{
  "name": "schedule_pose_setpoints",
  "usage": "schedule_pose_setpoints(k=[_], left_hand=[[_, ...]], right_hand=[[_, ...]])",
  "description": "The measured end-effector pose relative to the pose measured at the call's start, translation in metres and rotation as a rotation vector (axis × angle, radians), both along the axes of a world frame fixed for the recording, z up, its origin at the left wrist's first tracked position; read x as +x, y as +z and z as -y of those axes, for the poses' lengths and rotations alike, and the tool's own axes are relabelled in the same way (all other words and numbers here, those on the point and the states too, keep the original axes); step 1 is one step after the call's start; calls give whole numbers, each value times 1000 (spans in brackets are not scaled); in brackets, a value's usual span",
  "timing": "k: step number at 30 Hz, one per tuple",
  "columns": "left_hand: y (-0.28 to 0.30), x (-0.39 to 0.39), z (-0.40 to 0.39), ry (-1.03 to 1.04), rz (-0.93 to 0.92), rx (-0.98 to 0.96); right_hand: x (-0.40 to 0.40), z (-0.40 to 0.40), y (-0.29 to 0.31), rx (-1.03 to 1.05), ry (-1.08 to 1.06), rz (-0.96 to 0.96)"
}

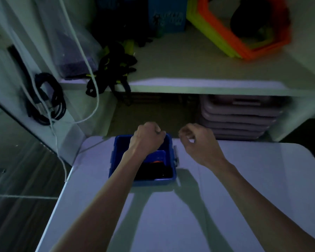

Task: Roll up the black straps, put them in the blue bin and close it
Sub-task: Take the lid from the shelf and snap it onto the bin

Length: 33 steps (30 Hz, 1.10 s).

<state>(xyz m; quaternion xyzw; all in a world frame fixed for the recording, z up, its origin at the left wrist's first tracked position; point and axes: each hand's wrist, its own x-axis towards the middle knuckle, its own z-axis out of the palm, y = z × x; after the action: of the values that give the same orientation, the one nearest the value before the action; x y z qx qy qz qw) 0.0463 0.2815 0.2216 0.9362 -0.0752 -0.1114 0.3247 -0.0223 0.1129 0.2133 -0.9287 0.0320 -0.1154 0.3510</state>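
A small blue bin (116,160) stands open near the far edge of the white table (244,179). Dark rolled material, black straps (153,171) by the look of it, lies in its bottom with a bit of orange showing. My left hand (146,139) is curled in a fist over the bin's far rim; whether it grips the rim is unclear. My right hand (195,140) hovers just right of the bin, fingers curled loosely, nothing visible in it. A tangle of black straps (113,70) with yellow-green parts lies on the shelf beyond, hanging over its edge.
A white shelf (207,84) runs behind the table, holding orange and yellow-green frames (244,42) and a blue box (167,15). Stacked grey lids or trays (238,117) sit under it. A coiled black cable (45,99) and a white cord (95,99) hang at left.
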Motion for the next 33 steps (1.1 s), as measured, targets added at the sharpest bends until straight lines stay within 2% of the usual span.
schedule_pose_setpoints(k=[9, 14, 19, 22, 26, 29, 33], left_hand=[[186, -27, 142, -196, 580, -164], [304, -38, 237, -261, 1013, -273], [391, -37, 315, -241, 1290, -209], [423, -18, 346, -175, 1325, -82], [447, 13, 364, -40, 1186, 121], [452, 33, 371, 32, 1070, 264], [453, 54, 373, 32, 1020, 358]], right_hand=[[-58, 140, 178, 45, -78, 470], [-82, 237, 286, -70, -71, 687], [-72, 325, 381, -295, -106, 830], [-54, 361, 427, -396, -168, 850], [-26, 396, 465, -667, -237, 738], [-5, 417, 475, -838, -270, 643], [19, 440, 479, -901, -330, 629]])
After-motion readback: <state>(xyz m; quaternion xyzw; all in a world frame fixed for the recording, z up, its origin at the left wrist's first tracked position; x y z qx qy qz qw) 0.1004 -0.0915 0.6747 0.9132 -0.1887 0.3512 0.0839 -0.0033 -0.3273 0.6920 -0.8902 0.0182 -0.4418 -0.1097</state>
